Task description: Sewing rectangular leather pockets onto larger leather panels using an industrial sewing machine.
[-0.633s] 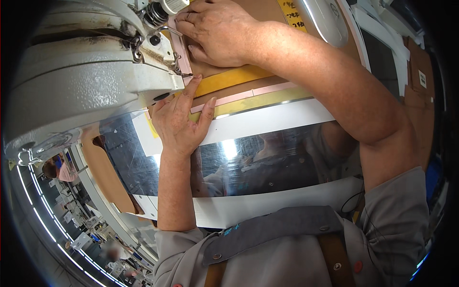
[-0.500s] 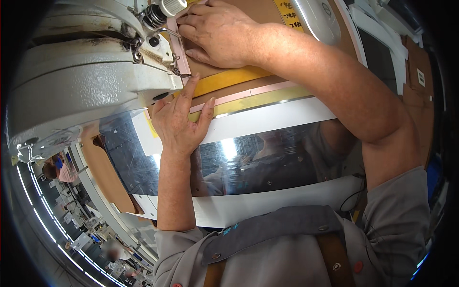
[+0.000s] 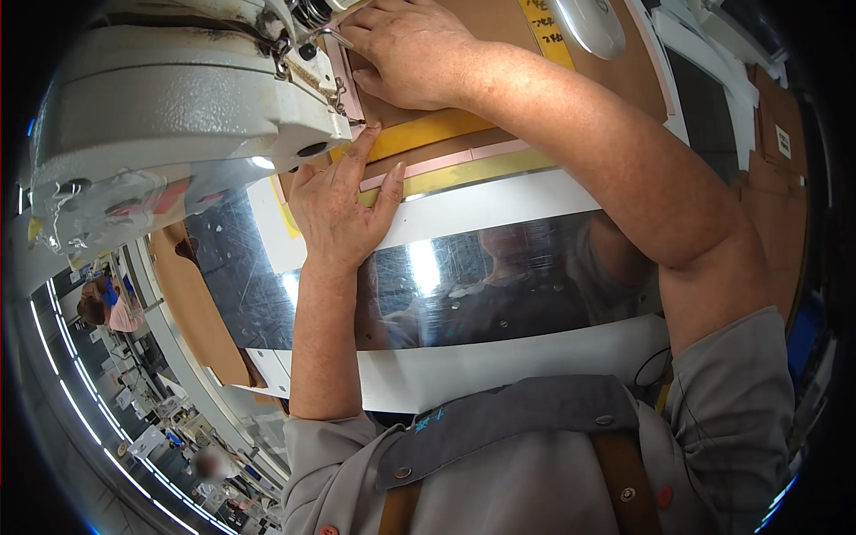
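A pale sewing machine (image 3: 205, 125) fills the upper left, its metal presser foot and needle area (image 3: 354, 118) beside a brown board (image 3: 428, 134) edged with pink strips. My left hand (image 3: 339, 209) rests at the board's near left corner, fingers apart. Its index fingertip lies close to the needle area, over a yellow strip (image 3: 446, 129); the thumb reaches toward a pink strip (image 3: 468, 159). Farther back, my right hand (image 3: 410, 53) presses flat on the board, fingers stretched toward the pink left edge. Some of its fingertips are hard to see near the machine.
A scratched shiny metal plate (image 3: 499, 276) lies in the white tabletop (image 3: 513, 193) between me and the board. A rounded white object (image 3: 593, 27) sits at the far right of the board. Brown cardboard pieces (image 3: 776, 187) stand at the right. Other people sit in the background at left.
The view has shifted slightly, so machine, board and hands all sit a little differently in the picture. Both hands keep nearly the same places on the board.
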Motion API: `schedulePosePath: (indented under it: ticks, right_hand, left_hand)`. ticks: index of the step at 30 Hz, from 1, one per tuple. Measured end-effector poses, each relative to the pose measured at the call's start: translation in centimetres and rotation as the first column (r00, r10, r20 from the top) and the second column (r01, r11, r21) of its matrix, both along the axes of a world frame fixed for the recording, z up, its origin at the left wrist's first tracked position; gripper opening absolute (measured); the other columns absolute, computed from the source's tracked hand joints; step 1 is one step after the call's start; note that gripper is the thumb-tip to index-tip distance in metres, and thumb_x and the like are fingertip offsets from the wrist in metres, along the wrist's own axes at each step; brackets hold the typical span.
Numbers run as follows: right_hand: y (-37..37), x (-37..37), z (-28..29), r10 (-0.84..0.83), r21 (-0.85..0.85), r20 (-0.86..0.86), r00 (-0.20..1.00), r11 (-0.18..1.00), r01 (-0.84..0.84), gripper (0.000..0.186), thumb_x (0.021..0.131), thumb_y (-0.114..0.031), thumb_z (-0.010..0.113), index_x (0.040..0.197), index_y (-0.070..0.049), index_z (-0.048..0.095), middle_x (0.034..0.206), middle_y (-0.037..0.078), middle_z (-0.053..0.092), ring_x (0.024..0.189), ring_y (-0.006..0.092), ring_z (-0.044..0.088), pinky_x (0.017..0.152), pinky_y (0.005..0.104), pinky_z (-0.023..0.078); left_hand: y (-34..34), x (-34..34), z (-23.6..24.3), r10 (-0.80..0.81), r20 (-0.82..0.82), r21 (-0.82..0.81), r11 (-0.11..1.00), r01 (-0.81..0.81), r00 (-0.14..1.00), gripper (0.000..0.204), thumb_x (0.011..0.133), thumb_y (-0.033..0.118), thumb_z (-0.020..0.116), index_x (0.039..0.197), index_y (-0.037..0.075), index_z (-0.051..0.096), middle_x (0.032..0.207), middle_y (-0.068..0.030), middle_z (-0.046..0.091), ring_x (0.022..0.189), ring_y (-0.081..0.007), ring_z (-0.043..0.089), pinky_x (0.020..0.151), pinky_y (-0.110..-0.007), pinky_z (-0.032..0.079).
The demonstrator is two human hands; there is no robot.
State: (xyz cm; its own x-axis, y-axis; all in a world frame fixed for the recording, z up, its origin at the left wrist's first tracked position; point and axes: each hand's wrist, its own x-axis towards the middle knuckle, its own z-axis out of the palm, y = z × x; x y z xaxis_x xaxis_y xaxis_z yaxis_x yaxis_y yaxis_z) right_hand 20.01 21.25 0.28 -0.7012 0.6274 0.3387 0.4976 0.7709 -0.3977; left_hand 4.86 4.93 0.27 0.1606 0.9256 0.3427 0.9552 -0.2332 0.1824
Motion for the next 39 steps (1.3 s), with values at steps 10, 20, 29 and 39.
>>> schedulePosePath:
  ticks: [10,20,29,39]
  right_hand:
    - [0.5,1.4,-0.5,0.129,-0.049,0.104,0.986,0.991,-0.124,0.061,0.094,-0.04,0.061,0.137,0.003,0.056,0.14,0.023,0.058,0.137,0.0358,0.048,0.12,0.0469,0.032]
    - [1.5,3.0,0.0,0.244,-0.05,0.179,0.953,0.97,-0.239,0.093,0.091,-0.059,0.061,0.156,0.003,0.035,0.162,0.025,0.037,0.153,0.0355,0.032,0.127,0.0458,0.02]
    - [1.8,2.5,0.7,0.266,-0.002,0.227,0.937,0.962,-0.273,0.101,0.087,-0.062,0.065,0.157,0.005,0.033,0.164,0.025,0.033,0.154,0.0347,0.028,0.128,0.0452,0.019]
    - [1.1,1.4,1.3,0.162,-0.245,0.045,0.986,0.958,-0.146,0.054,0.087,-0.035,0.071,0.128,0.0,0.064,0.14,0.019,0.06,0.14,0.0367,0.047,0.118,0.0487,0.033]
  left_hand:
    - [0.3,-0.4,-0.5,-0.023,0.044,0.03,0.999,0.021,0.999,0.038,0.089,0.03,0.078,0.122,0.012,0.075,0.056,0.0028,0.04,0.051,-0.014,0.041,0.067,-0.03,0.039]
    - [0.1,-0.6,-0.7,-0.023,0.166,0.095,0.995,0.008,0.986,0.035,0.087,0.024,0.08,0.118,0.011,0.071,0.056,0.005,0.039,0.051,-0.0127,0.041,0.067,-0.03,0.04]
    - [0.2,-0.4,-0.4,0.03,0.031,0.05,0.998,-0.031,0.999,0.035,0.085,0.027,0.077,0.117,0.013,0.07,0.076,-0.0033,0.074,0.063,-0.0182,0.07,0.068,-0.035,0.05]
    - [0.5,-0.1,-0.5,0.038,-0.019,0.031,0.999,-0.037,0.999,0.034,0.087,0.031,0.074,0.117,0.014,0.071,0.083,-0.0061,0.076,0.069,-0.0211,0.072,0.073,-0.035,0.051]
